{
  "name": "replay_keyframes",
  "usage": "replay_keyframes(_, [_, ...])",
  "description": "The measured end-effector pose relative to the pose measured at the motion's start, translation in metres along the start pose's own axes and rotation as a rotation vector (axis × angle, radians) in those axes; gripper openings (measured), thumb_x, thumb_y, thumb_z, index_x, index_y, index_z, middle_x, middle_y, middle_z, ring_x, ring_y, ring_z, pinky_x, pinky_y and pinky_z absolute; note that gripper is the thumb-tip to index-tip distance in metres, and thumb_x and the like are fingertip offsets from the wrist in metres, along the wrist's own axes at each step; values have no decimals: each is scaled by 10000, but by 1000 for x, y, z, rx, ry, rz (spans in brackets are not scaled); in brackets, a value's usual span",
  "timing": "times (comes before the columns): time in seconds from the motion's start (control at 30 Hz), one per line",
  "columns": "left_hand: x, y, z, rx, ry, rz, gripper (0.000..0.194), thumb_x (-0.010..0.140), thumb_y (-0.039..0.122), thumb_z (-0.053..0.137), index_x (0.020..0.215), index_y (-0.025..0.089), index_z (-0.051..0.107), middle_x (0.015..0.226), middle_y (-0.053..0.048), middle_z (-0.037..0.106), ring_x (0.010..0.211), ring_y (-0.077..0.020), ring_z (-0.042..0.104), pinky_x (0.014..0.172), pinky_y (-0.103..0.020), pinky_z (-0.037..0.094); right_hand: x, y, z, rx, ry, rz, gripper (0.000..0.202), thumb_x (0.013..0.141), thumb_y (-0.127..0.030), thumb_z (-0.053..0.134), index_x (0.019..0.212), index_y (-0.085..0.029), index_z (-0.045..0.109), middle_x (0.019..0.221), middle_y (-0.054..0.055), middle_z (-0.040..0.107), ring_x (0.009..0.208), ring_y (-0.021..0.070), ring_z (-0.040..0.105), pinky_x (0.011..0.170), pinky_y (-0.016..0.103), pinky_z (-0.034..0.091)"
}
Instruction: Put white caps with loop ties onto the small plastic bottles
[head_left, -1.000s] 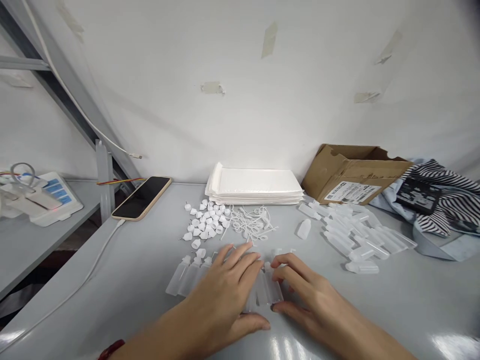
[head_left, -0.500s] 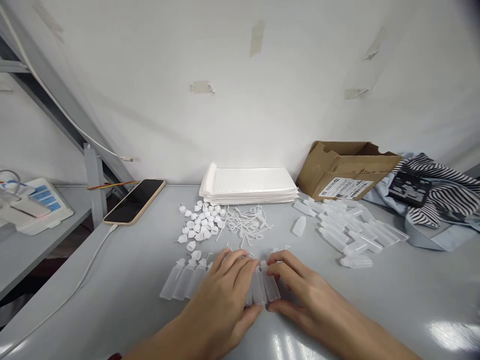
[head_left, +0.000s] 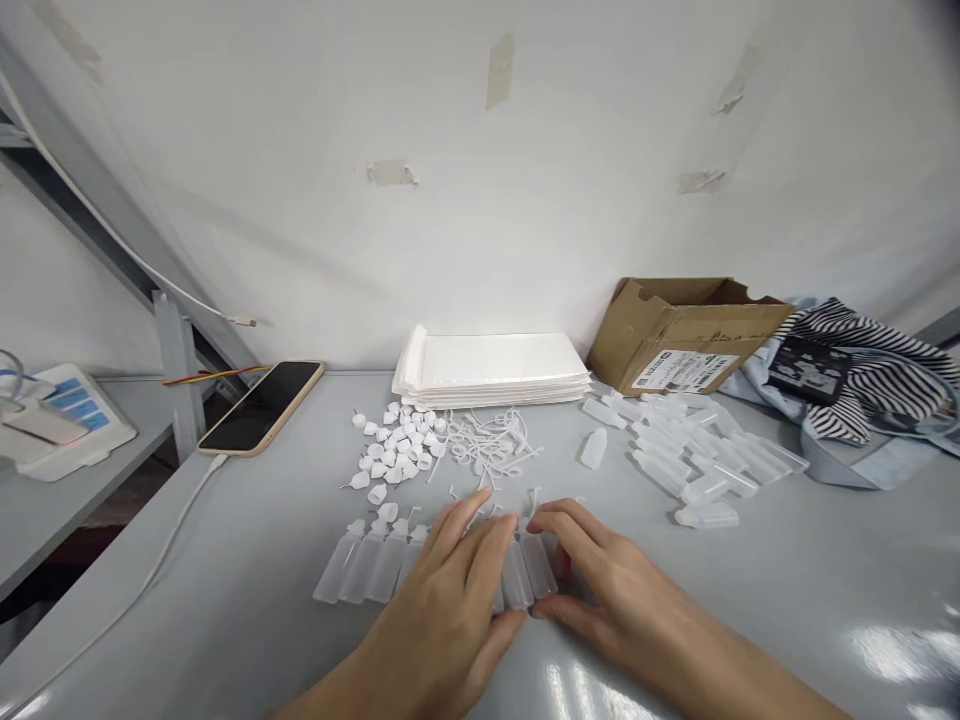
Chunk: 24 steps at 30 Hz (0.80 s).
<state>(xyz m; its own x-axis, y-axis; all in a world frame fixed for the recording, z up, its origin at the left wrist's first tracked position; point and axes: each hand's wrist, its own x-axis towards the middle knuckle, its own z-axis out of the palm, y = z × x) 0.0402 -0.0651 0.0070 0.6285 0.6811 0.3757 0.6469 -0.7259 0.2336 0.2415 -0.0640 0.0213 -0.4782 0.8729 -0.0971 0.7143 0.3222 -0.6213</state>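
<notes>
Small translucent plastic dropper bottles (head_left: 364, 566) lie side by side in a row, necks pointing away from me. My left hand (head_left: 442, 585) arches over the middle of this row, fingers at the bottle tops and thumb by their bases, hiding several of them. At the right end, my right hand (head_left: 600, 570) has its fingers at the neck of the last bottle (head_left: 538, 566) and its thumb at the base. Just beyond lie a pile of white caps (head_left: 403, 443), some with thin metal tips, and a tangle of thin white looped plastic pieces (head_left: 491, 443).
More loose bottles (head_left: 694, 450) are heaped at the right, before a cardboard box (head_left: 660, 335). White padded envelopes (head_left: 495, 362) are stacked against the wall. A phone (head_left: 262, 407) on a white cable lies left. Striped cloth (head_left: 870, 340) is bunched far right.
The whole view has shifted slightly. My left index finger reaches a little farther forward, while both hands stay at the row of bottles. The bottles have hardly moved.
</notes>
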Motion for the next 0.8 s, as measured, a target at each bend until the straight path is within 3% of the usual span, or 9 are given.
replay_keyframes(0.4, [-2, 2, 3, 46, 63, 32, 416, 840, 94, 488, 1244, 66, 393, 1134, -177, 637, 1228, -346, 483, 917, -557, 513, 0, 0, 0, -82, -10, 17, 420, 790, -118, 605, 1173, -226, 468, 1150, 53, 542, 802, 178, 610, 692, 342, 509])
replay_keyframes(0.63, [0, 1, 3, -2, 35, 13, 427, 828, 84, 492, 1242, 76, 385, 1124, -169, 624, 1224, -341, 477, 922, -547, 516, 2, -3, -5, -111, -22, 10, 616, 780, -177, 652, 1328, -254, 381, 1229, 90, 521, 932, 239, 638, 787, 398, 516])
replay_keyframes(0.8, [-2, 1, 4, -34, 19, 1, 476, 824, 88, 504, 1278, 105, 362, 1158, -155, 605, 1238, -322, 464, 953, -503, 507, 2, -2, -4, -163, -15, -14, 508, 789, -180, 643, 1263, -229, 467, 1206, 104, 520, 803, 223, 666, 697, 390, 535])
